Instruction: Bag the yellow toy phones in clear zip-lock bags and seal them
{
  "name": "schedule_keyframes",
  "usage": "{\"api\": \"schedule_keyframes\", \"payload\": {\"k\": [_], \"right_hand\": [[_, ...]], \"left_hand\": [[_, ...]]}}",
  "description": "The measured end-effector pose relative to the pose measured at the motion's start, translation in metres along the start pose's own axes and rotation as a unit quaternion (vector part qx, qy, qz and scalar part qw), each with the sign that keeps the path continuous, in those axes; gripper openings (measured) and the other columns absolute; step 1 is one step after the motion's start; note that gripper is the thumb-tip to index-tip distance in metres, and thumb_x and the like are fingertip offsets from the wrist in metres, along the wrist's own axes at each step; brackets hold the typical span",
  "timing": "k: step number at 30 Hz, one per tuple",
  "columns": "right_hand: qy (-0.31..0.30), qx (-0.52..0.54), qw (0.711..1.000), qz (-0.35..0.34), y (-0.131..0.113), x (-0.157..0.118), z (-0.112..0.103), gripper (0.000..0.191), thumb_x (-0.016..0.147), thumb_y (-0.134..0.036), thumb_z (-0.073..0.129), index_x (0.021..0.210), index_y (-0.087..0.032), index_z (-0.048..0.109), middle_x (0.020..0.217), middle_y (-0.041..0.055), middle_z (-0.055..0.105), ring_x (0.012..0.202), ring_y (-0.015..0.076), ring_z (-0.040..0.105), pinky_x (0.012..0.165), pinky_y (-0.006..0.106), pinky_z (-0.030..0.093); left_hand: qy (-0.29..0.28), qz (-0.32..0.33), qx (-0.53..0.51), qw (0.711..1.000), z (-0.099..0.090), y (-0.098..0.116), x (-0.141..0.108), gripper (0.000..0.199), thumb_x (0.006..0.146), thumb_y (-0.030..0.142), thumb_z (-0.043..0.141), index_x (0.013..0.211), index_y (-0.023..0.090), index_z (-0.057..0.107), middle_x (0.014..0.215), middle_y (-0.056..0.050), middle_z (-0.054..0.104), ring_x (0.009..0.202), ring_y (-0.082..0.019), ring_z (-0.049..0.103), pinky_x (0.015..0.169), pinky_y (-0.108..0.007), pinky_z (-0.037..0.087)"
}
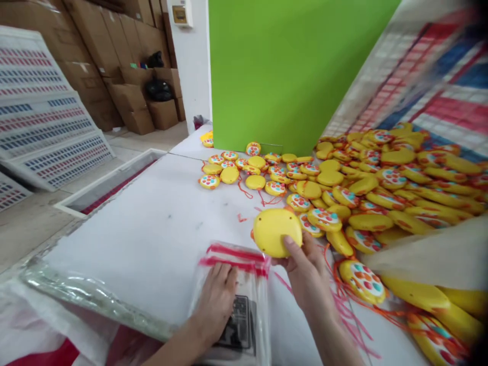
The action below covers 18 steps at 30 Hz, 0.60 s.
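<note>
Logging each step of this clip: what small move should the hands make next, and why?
Probably bring the yellow disc toy down to the mouth of the clear bag. The right hand holds the toy just above the bag's red strip, while the left hand lies flat on the bag.

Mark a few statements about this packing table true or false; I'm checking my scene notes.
1. The right hand holds a round yellow plastic toy. True.
2. The left hand rests on a clear plastic bag with a red strip. True.
3. The big pile of yellow toys lies left of the hands. False: it lies to the right.
4. The upright board behind the pile is blue. False: it is green.
5. Brown cardboard boxes are stacked in the background. True.
</note>
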State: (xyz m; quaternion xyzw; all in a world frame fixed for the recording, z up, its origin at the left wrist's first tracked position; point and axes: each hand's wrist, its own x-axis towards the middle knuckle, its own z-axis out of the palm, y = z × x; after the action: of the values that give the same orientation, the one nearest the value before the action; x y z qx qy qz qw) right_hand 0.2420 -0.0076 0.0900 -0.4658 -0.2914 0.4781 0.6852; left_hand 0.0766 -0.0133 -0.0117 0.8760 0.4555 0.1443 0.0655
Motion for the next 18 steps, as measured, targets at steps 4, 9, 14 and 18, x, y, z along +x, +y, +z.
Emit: {"api": "schedule_keyframes", "payload": {"k": [4, 9, 14, 18], "right_hand": [[-0.014, -0.051, 0.997, 0.064, 0.034, -0.016, -0.007, 0.034, 0.073, -0.037, 0.067, 0.098, -0.019, 0.051, 0.085, 0.0002, 0.058, 0.065, 0.0123, 0.056, 0.045, 0.019, 0.049], [0.019, -0.065, 0.993, 0.095, 0.046, -0.032, -0.019, 0.040, 0.071, -0.037, 0.069, 0.102, -0.019, 0.051, 0.086, 0.0014, 0.058, 0.068, 0.0148, 0.057, 0.047, 0.022, 0.049], [0.026, -0.069, 0.990, 0.117, 0.041, -0.043, -0.030, 0.040, 0.069, -0.036, 0.070, 0.104, -0.021, 0.056, 0.092, 0.0034, 0.060, 0.074, 0.0170, 0.058, 0.051, 0.024, 0.051], [-0.024, -0.076, 0.981, 0.176, 0.033, -0.053, -0.038, 0.038, 0.069, -0.034, 0.070, 0.103, -0.020, 0.061, 0.094, 0.0047, 0.063, 0.081, 0.0200, 0.059, 0.058, 0.029, 0.053]], "left_hand": [[0.010, 0.004, -0.030, 0.999, -0.003, 0.001, 0.003, 0.022, 0.085, 0.008, 0.040, 0.095, 0.016, 0.057, 0.095, -0.008, 0.058, 0.092, -0.026, 0.051, 0.084, -0.044, 0.043], [0.015, -0.015, -0.113, 0.993, -0.011, 0.002, 0.001, 0.017, 0.083, 0.008, 0.041, 0.088, 0.018, 0.054, 0.087, -0.005, 0.059, 0.084, -0.024, 0.051, 0.079, -0.044, 0.042], [0.019, -0.044, -0.248, 0.968, -0.015, -0.008, -0.007, 0.038, 0.071, 0.003, 0.047, 0.105, 0.019, 0.048, 0.098, -0.007, 0.056, 0.093, -0.024, 0.050, 0.082, -0.041, 0.044], [0.037, -0.026, -0.263, 0.964, -0.011, -0.016, -0.010, 0.054, 0.073, 0.001, 0.040, 0.125, 0.019, 0.039, 0.107, -0.009, 0.056, 0.099, -0.023, 0.050, 0.088, -0.042, 0.043]]}}
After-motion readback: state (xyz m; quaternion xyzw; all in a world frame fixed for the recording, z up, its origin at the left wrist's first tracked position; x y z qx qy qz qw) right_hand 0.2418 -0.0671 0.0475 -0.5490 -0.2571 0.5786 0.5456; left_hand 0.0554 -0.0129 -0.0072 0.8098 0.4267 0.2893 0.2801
